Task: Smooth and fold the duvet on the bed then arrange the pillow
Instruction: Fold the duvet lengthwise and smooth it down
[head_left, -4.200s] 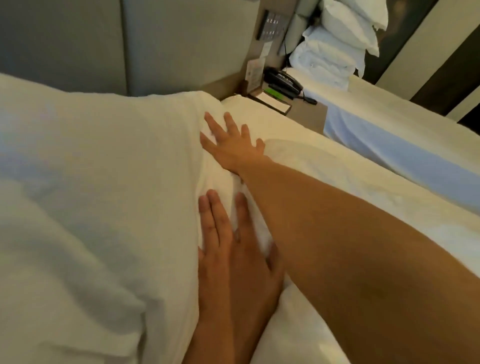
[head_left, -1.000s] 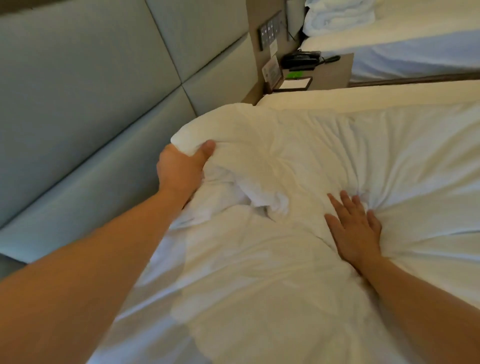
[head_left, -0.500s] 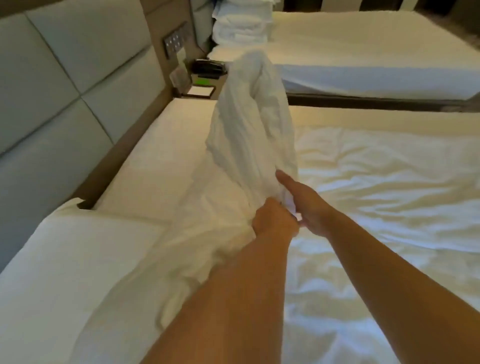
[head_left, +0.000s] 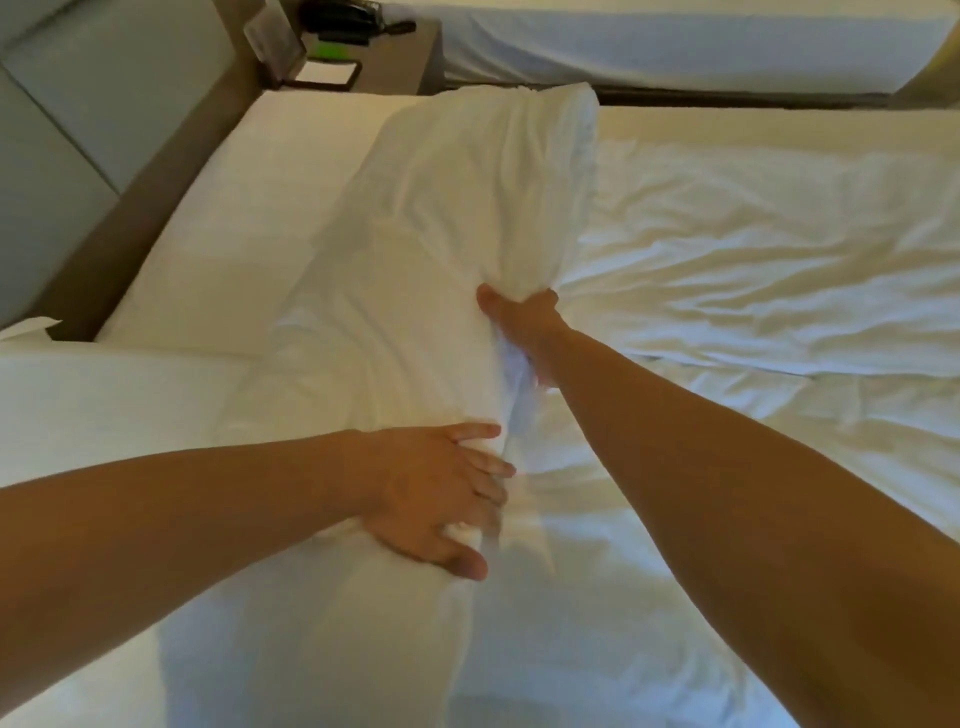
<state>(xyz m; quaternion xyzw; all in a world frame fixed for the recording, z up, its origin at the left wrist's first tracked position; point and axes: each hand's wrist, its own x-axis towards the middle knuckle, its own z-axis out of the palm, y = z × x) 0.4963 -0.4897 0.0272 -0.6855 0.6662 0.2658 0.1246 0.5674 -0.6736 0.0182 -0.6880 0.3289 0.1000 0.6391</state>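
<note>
A white duvet (head_left: 753, 249) lies wrinkled over the bed, with its top part turned back into a thick fold (head_left: 441, 218) that runs across the bed. My left hand (head_left: 441, 499) grips the near stretch of that fold, fingers curled into the cloth. Further along, my right hand (head_left: 519, 317) clutches a bunch of the fold's edge; its fingers are buried in the fabric. A white pillow (head_left: 78, 405) lies at the left edge, beside the fold. Bare white sheet (head_left: 249, 218) shows between the fold and the headboard.
A padded grey headboard (head_left: 78, 104) with a brown frame rises at the left. At the top stands a bedside table (head_left: 384, 57) with a black phone (head_left: 343, 15) and a notepad (head_left: 327, 73). A second made bed (head_left: 675, 47) lies beyond it.
The duvet's top end was raised high in both hands half a second ago; now it has come down as a flat fold on the bed. My hands have moved apart along it.
</note>
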